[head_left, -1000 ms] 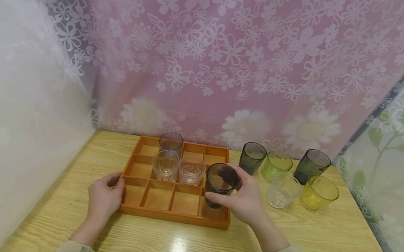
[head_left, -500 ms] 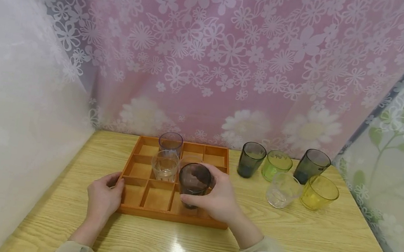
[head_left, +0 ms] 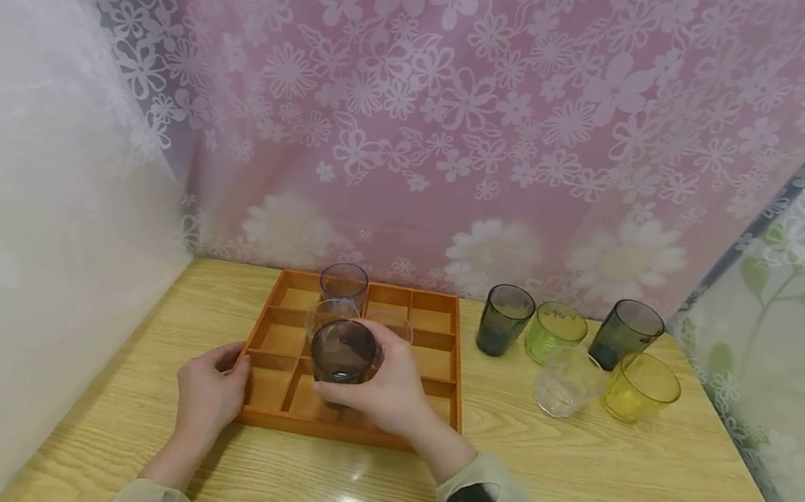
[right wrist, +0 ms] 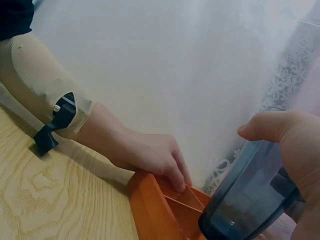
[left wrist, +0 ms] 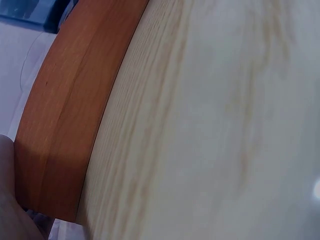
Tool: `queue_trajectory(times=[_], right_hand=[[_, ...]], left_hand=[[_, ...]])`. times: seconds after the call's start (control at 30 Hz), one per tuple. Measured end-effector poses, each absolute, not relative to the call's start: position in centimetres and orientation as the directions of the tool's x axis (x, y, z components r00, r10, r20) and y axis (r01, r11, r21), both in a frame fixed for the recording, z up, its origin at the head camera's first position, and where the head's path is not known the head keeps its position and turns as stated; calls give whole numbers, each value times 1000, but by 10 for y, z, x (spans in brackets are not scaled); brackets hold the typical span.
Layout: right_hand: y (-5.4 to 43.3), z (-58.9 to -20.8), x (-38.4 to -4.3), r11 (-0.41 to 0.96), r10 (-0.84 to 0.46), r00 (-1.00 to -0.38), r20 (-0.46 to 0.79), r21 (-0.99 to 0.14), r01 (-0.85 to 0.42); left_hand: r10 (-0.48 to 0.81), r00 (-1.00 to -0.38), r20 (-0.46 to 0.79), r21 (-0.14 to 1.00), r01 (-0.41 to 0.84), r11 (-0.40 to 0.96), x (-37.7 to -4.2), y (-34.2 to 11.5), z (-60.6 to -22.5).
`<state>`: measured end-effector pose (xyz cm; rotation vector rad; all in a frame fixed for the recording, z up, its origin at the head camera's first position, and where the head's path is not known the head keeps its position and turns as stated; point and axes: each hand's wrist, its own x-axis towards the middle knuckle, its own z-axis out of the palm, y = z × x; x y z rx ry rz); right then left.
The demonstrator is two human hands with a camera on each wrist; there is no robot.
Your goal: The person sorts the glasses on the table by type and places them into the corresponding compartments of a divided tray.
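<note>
My right hand point(head_left: 386, 387) grips a dark grey glass tumbler point(head_left: 343, 348), with the thumb on its near side. The tumbler is over the front row of the wooden compartment tray point(head_left: 291, 421); whether it touches the tray's floor I cannot tell. In the right wrist view the tumbler point(right wrist: 245, 200) leans, its thick base towards the tray point(right wrist: 150, 205). My left hand point(head_left: 211, 387) holds the tray's left side near the front corner, with fingers over the rim. Inside the tray stand a purple-rimmed glass point(head_left: 344, 280) and two clear glasses, partly hidden by the tumbler and right hand.
To the tray's right stand a dark tumbler point(head_left: 504, 322), a green glass point(head_left: 556, 333), another dark tumbler point(head_left: 626, 337), a clear glass point(head_left: 565, 384) and a yellow glass point(head_left: 642, 389). A floral curtain point(head_left: 419, 119) hangs behind the wooden table point(head_left: 534, 468).
My right hand has carried the dark tumbler leftward along the tray's front row, from the rightmost compartment to near the second from the left. The left hand keeps its place on the tray.
</note>
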<state>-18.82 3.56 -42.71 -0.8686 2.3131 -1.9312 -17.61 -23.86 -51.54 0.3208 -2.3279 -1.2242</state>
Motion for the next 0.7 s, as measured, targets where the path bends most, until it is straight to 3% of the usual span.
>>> queue_trajectory(times=[0.7], right_hand=[[6,-453,-195,122,-398,-855,333,-904,-409]], left_hand=[[-411,-856,313,822,28,569,-177,-239,-517]])
